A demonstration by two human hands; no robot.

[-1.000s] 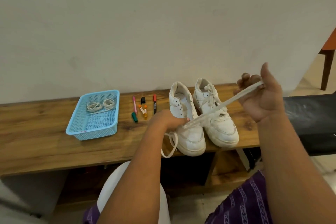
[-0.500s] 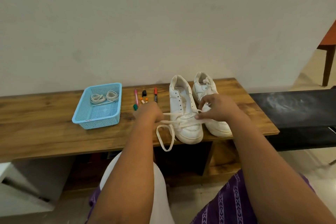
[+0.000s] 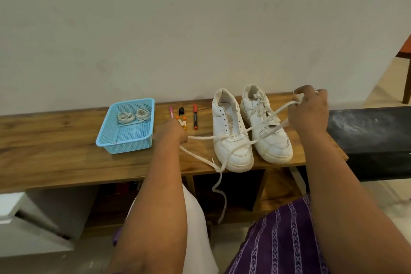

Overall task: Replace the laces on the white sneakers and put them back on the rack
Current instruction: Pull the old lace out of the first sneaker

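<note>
Both hands have pulled apart, right hand (image 3: 310,111) pinching lace (image 3: 262,125), left hand (image 3: 175,133) seemingly gripping it beside markers (image 3: 188,117)

Basket (image 3: 126,142) left, markers (image 3: 184,118) middle, sneakers (image 3: 251,127) right on the bench (image 3: 55,153).

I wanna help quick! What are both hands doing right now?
Left hand: pinching one end of the lace.
Right hand: fingers curled, holding the same lace's other end up.
</note>
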